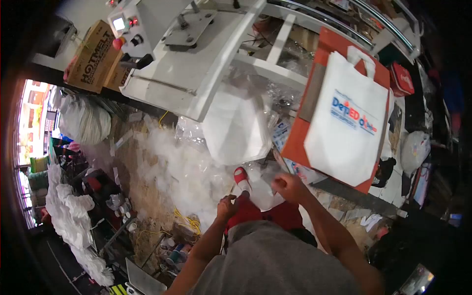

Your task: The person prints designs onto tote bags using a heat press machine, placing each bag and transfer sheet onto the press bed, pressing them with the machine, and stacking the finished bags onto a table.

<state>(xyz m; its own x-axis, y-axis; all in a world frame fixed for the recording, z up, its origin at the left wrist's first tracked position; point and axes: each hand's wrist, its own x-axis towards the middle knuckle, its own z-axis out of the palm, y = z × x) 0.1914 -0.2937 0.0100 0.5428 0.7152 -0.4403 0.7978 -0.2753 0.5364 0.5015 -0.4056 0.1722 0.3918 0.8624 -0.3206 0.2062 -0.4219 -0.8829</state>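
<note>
My left hand hangs low in front of my body with its fingers curled; whether it holds anything is too small to tell. To the right, my right hand is closed near the lower edge of an orange-red board, its fingertips blurred. On that board lies a white bag with blue and red print and a handle loop at the top. Beyond my hands, a stack of white bag-shaped pieces sits beside the machine's pale frame.
A pale machine with a control box stands ahead. A cardboard box is at upper left. Yellow cord and plastic scraps lie on the floor. White material is piled at left, a red box at right.
</note>
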